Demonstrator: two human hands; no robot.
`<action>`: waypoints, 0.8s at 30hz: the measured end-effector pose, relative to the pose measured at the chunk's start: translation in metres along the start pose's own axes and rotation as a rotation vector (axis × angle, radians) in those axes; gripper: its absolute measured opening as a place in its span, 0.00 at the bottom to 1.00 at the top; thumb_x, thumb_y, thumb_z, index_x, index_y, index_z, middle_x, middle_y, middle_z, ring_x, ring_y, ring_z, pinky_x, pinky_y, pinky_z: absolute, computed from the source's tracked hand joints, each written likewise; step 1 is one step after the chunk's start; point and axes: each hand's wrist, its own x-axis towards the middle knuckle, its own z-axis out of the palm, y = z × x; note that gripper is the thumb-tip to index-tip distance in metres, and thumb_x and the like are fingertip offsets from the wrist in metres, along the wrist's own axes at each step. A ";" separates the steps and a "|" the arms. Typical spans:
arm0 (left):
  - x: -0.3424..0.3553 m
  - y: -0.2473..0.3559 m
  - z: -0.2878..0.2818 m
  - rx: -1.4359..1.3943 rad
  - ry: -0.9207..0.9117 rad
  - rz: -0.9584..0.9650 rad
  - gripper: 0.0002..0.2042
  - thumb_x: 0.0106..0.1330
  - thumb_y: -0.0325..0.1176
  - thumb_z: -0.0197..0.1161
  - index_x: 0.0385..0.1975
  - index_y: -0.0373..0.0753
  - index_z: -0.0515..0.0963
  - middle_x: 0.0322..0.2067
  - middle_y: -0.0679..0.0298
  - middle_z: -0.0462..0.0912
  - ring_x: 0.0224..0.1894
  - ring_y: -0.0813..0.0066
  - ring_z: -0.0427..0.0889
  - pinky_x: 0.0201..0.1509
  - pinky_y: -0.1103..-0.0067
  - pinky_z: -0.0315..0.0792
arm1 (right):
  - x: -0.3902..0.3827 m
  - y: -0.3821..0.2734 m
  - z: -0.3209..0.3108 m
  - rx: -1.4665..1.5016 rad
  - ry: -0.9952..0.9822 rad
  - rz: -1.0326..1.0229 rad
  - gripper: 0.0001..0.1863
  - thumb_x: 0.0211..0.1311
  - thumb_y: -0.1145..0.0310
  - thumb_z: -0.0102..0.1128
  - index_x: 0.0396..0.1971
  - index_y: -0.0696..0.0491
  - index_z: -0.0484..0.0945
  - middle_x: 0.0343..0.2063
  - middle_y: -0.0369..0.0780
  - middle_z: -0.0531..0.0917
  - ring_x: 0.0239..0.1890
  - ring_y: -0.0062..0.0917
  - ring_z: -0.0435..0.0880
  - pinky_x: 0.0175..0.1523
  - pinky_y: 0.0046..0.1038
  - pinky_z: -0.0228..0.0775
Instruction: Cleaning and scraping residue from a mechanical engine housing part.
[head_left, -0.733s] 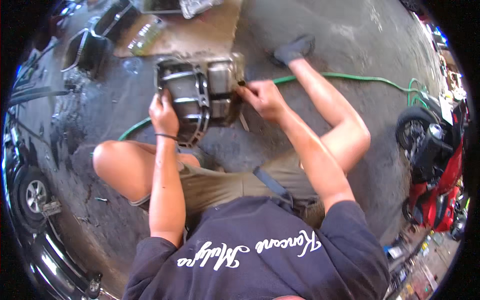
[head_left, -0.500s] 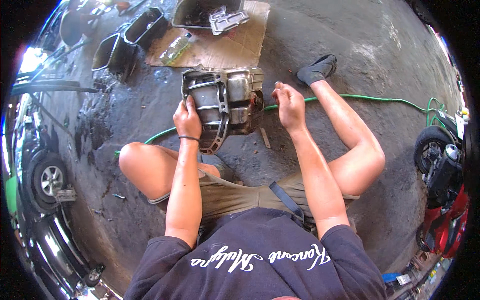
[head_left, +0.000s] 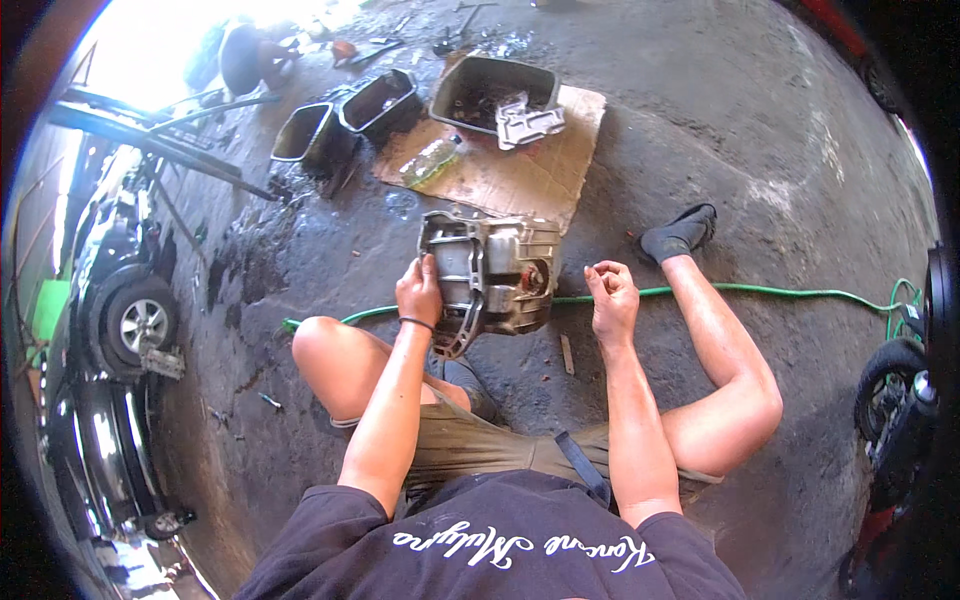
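My left hand (head_left: pixel 420 292) grips the flanged left edge of a ribbed, dirty cast-metal oil pan (head_left: pixel 518 262), thumb on top of the rim. The pan is held tilted in front of me, above my left foot and the floor. A reddish patch shows on its right side. To the right of the pan and apart from it, my right hand (head_left: pixel 614 292) is raised with thumb and fingers pinched together. Whatever they hold, if anything, is too small to make out.
Beyond the pan, a piece of cardboard (head_left: pixel 568 178) bears a dark tub (head_left: pixel 497 66), a silvery metal plate (head_left: pixel 530 124) and a bottle (head_left: pixel 430 164) lying down. Two black bins (head_left: pixel 302 134) stand farther left. A green hose (head_left: pixel 760 287) crosses the floor behind my hands.
My view has tilted up, so everything sits lower and farther right. My left hand keeps its grip on the oil pan; my right hand stays pinched, its fingers turned slightly.
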 end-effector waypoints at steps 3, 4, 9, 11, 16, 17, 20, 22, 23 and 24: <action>0.002 0.002 0.003 0.028 -0.014 0.043 0.22 0.73 0.50 0.49 0.32 0.34 0.76 0.26 0.42 0.78 0.34 0.37 0.77 0.34 0.57 0.68 | 0.006 0.004 0.003 0.019 -0.046 -0.032 0.09 0.60 0.71 0.63 0.23 0.58 0.77 0.41 0.40 0.75 0.41 0.28 0.76 0.43 0.29 0.68; 0.003 0.005 0.001 0.028 -0.037 0.037 0.22 0.73 0.51 0.48 0.32 0.35 0.76 0.27 0.42 0.78 0.34 0.37 0.77 0.34 0.57 0.68 | 0.005 0.006 0.005 0.022 -0.048 -0.032 0.09 0.60 0.71 0.63 0.23 0.58 0.77 0.41 0.40 0.75 0.41 0.28 0.76 0.43 0.29 0.68; 0.009 0.001 -0.006 0.075 -0.067 0.031 0.23 0.73 0.50 0.48 0.39 0.33 0.78 0.29 0.44 0.81 0.35 0.45 0.81 0.40 0.63 0.71 | 0.005 -0.014 0.012 -0.089 -0.089 -0.144 0.17 0.63 0.62 0.62 0.46 0.56 0.74 0.50 0.43 0.74 0.54 0.32 0.72 0.59 0.32 0.64; 0.010 -0.001 -0.005 0.053 -0.049 0.067 0.24 0.73 0.51 0.48 0.38 0.32 0.78 0.28 0.44 0.80 0.34 0.44 0.80 0.39 0.63 0.70 | 0.010 -0.018 0.014 -0.069 -0.118 -0.177 0.20 0.63 0.60 0.62 0.49 0.56 0.74 0.51 0.43 0.74 0.56 0.34 0.72 0.63 0.33 0.61; 0.008 0.003 -0.005 0.042 -0.089 0.172 0.24 0.74 0.51 0.47 0.33 0.31 0.74 0.26 0.46 0.75 0.32 0.44 0.75 0.38 0.64 0.68 | 0.043 -0.040 0.026 -0.252 -0.188 -0.309 0.31 0.65 0.47 0.57 0.57 0.57 0.72 0.58 0.50 0.74 0.63 0.41 0.69 0.66 0.37 0.59; 0.006 0.004 -0.005 0.057 -0.101 0.167 0.23 0.75 0.48 0.47 0.31 0.30 0.73 0.28 0.46 0.73 0.33 0.44 0.73 0.40 0.65 0.68 | 0.046 -0.048 0.026 -0.220 -0.273 -0.212 0.32 0.64 0.46 0.57 0.57 0.57 0.72 0.56 0.51 0.75 0.62 0.42 0.70 0.65 0.38 0.60; -0.010 0.022 -0.002 -0.056 -0.142 0.174 0.19 0.75 0.43 0.47 0.33 0.30 0.72 0.32 0.46 0.72 0.36 0.44 0.72 0.42 0.65 0.67 | 0.046 -0.039 0.024 -0.314 -0.301 -0.189 0.33 0.65 0.44 0.54 0.55 0.60 0.73 0.52 0.53 0.78 0.57 0.44 0.74 0.63 0.37 0.63; -0.027 0.049 -0.005 -0.062 -0.178 0.174 0.16 0.73 0.41 0.48 0.36 0.33 0.74 0.37 0.47 0.73 0.42 0.42 0.74 0.45 0.61 0.68 | 0.040 -0.037 0.020 -0.341 -0.278 -0.164 0.32 0.67 0.45 0.54 0.53 0.61 0.75 0.52 0.53 0.78 0.57 0.44 0.74 0.62 0.36 0.63; -0.035 0.059 -0.004 -0.091 -0.203 0.162 0.13 0.72 0.39 0.50 0.39 0.34 0.74 0.38 0.48 0.74 0.43 0.43 0.74 0.47 0.62 0.69 | 0.042 -0.027 0.015 -0.315 -0.243 -0.222 0.29 0.68 0.47 0.53 0.49 0.62 0.77 0.52 0.53 0.77 0.57 0.44 0.74 0.62 0.36 0.63; -0.043 0.069 0.000 -0.111 -0.207 0.127 0.13 0.72 0.39 0.50 0.39 0.34 0.74 0.38 0.48 0.74 0.43 0.43 0.74 0.47 0.62 0.69 | 0.041 -0.032 0.010 -0.246 -0.247 -0.194 0.27 0.68 0.50 0.54 0.47 0.62 0.78 0.52 0.52 0.78 0.57 0.41 0.74 0.63 0.34 0.62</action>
